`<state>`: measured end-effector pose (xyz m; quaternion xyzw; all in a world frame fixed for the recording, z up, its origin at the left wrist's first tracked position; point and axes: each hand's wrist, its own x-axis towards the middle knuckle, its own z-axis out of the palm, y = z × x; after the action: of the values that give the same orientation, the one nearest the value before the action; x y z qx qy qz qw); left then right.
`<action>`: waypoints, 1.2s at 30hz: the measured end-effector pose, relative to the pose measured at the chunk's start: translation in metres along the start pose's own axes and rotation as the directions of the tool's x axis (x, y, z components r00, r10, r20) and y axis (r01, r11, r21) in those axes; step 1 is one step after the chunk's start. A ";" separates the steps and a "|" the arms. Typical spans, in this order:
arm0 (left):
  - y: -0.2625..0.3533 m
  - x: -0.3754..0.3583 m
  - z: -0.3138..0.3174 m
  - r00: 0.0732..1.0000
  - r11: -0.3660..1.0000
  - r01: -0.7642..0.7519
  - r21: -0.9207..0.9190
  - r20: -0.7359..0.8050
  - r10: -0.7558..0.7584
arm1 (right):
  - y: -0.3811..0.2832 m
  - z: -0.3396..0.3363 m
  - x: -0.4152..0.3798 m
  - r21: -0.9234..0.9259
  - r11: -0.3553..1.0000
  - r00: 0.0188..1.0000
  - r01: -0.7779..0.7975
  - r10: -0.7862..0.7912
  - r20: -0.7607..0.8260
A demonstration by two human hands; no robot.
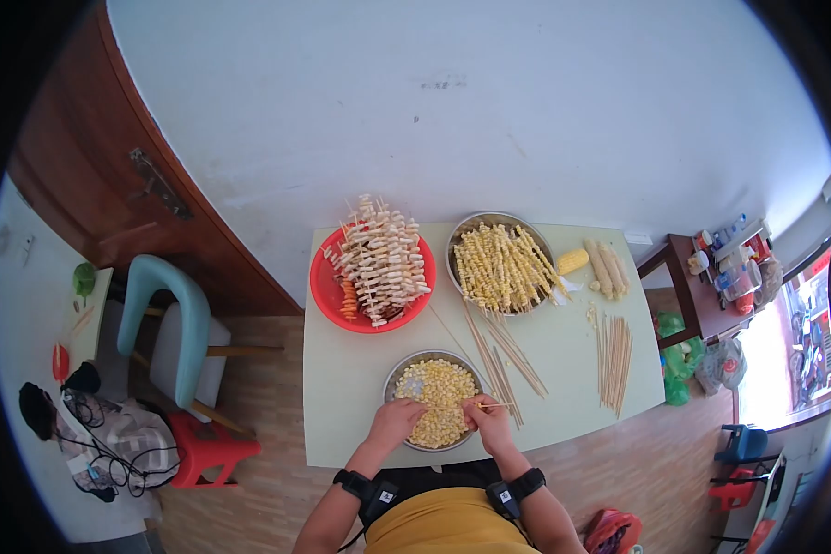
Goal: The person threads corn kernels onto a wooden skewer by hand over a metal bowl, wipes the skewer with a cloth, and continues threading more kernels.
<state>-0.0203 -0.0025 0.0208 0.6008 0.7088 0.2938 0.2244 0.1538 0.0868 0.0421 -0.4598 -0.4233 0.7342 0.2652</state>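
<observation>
A steel bowl (390, 382) full of loose yellow corn kernels (441, 392) sits at the table's near edge. My left hand (397, 421) is over the bowl's left side, its fingertips pressed together at the kernels; what they hold is too small to tell. At the right rim, my right hand (487, 419) pinches a thin wooden skewer (497, 404) that points to the right. Behind the bowl, loose skewers (503, 369) lie on the pale table (342, 397). A second steel bowl (451, 268) holds corn-kernel skewers (503, 268).
A red basin (319, 300) at the back left holds skewers of white pieces (383, 263). At the right lie a corn cob (572, 261), wrapped cobs (607, 270) and more skewers (615, 365). A blue chair (189, 323) and red stool (208, 452) stand left.
</observation>
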 end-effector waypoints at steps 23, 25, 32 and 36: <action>-0.013 0.002 -0.010 0.995 0.996 -0.093 -0.004 -0.029 0.093 | -0.017 -0.013 -0.004 -0.023 0.999 0.999 0.034 -0.035 -0.031; -0.015 0.003 -0.010 0.996 0.996 -0.086 0.027 -0.006 0.086 | -0.017 -0.014 -0.002 -0.013 1.000 1.000 0.026 -0.026 -0.007; 0.019 0.020 -0.002 0.985 0.984 -0.159 -0.080 0.061 0.164 | -0.015 0.002 -0.001 -0.038 0.997 0.976 0.061 -0.051 0.213; -0.004 0.033 0.020 0.998 0.997 0.043 -0.072 0.048 -0.040 | -0.006 -0.014 0.010 -0.079 0.996 0.994 0.051 -0.042 0.104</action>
<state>-0.0153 0.0330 0.0046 0.5841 0.7045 0.3007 0.2684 0.1616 0.1027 0.0394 -0.4220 -0.4764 0.7326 0.2414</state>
